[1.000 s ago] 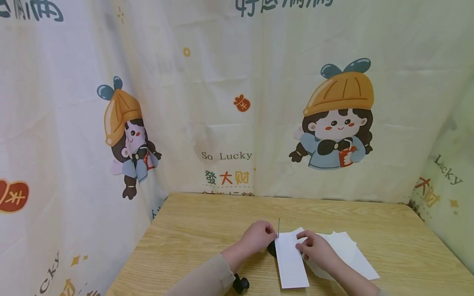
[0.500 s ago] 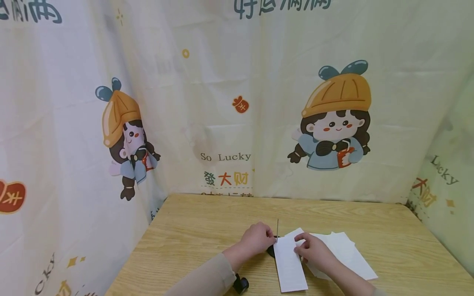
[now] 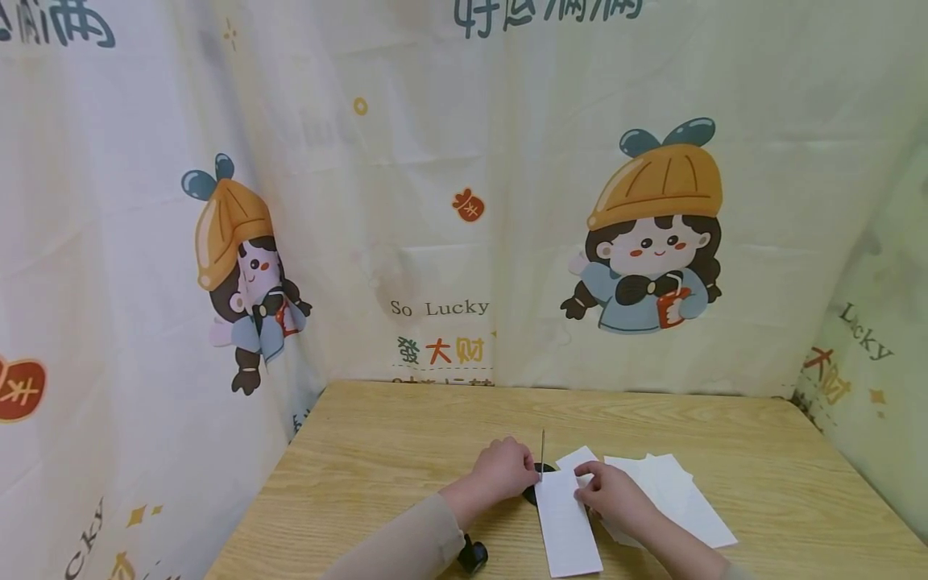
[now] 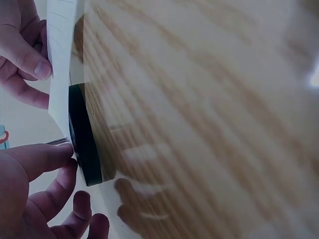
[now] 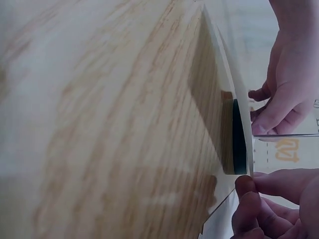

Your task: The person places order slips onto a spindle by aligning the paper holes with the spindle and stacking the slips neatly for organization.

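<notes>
A bill spike with a thin upright rod (image 3: 543, 453) and a dark round base (image 4: 85, 142) stands on the table. A white paper slip (image 3: 569, 528) is on the rod near its top left corner and lies low, close over the base. My left hand (image 3: 503, 469) pinches that corner right beside the rod, its fingertips near the base's edge. My right hand (image 3: 616, 498) pinches the slip's right edge between thumb and fingers. Part of the base is hidden under the paper. Another white slip (image 3: 577, 457) shows behind, partly covered.
Several loose white sheets (image 3: 674, 495) lie overlapping to the right, partly behind my right forearm. A small black object (image 3: 474, 556) sits by my left sleeve. The wooden table (image 3: 391, 435) ends at a printed curtain (image 3: 406, 242) at the back.
The paper slip has slid down the rod toward the base, both hands lowering slightly with it. More of the rod and of the slip behind shows now.
</notes>
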`<state>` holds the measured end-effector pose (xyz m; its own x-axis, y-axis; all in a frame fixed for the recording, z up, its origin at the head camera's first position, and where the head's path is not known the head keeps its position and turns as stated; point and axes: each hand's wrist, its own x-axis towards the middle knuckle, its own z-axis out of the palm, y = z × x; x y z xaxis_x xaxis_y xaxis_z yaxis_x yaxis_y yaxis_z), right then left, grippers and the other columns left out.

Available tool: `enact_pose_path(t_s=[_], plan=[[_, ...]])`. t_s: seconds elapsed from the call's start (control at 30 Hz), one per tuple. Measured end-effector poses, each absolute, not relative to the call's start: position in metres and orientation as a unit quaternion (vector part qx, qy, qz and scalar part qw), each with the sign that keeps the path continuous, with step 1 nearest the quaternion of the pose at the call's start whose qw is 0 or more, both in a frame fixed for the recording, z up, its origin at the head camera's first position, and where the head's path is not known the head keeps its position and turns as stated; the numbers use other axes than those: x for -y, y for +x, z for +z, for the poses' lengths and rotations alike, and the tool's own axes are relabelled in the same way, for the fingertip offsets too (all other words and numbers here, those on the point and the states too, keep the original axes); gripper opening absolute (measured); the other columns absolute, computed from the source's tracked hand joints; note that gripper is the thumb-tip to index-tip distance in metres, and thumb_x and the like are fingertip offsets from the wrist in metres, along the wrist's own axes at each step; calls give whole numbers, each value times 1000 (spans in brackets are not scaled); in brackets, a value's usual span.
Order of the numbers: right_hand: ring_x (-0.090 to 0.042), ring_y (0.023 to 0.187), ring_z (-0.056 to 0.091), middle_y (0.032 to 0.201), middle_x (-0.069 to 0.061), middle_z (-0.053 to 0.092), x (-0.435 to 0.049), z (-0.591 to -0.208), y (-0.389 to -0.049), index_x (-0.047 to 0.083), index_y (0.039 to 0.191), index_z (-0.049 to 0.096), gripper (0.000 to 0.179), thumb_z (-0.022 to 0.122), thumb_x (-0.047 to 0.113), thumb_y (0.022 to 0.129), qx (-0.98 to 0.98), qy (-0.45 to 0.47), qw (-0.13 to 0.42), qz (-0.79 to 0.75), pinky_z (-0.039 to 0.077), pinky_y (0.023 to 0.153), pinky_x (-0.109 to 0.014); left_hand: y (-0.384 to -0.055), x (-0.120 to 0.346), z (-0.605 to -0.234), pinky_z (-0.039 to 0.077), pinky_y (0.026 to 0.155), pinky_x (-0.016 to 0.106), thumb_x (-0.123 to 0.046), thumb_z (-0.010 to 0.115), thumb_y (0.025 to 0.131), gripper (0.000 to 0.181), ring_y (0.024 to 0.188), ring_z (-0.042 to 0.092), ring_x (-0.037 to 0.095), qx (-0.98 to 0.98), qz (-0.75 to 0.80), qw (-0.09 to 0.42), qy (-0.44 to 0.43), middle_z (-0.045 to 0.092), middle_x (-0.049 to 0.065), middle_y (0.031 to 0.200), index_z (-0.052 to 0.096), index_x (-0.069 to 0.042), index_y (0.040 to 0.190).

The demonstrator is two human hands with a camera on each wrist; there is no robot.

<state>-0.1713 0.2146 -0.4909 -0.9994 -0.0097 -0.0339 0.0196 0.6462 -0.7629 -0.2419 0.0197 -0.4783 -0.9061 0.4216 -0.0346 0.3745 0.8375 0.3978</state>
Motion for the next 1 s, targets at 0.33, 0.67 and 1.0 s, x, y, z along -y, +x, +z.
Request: enact_pose_path(t_s=[0.33, 0.67, 1.0], plan=[[-15, 61, 52, 68, 0, 56, -213, -493, -173, 2, 116, 63, 34, 75, 5, 84, -918, 18, 30, -396, 43, 59, -30, -241, -20, -477, 36, 67, 31, -39, 76, 85, 30, 71, 43, 15, -960, 172, 58, 212, 47, -5, 76, 59, -21, 67], [-15, 62, 51, 70, 0, 56, -213, -494, -172, 4, 116, 63, 34, 75, 7, 85, -920, 23, 28, -389, 43, 59, -30, -241, -18, -482, 37, 71, 32, -40, 77, 84, 27, 75, 43, 16, -959, 184, 59, 206, 47, -5, 78, 58, -21, 78], [-15, 58, 53, 69, 0, 56, -218, -491, -167, 2, 118, 61, 34, 73, 8, 87, -916, 24, 22, -400, 43, 55, -28, -243, -16, -486, 42, 75, 35, -43, 75, 85, 30, 80, 52, 17, -957, 188, 53, 215, 56, -4, 86, 65, -17, 96]])
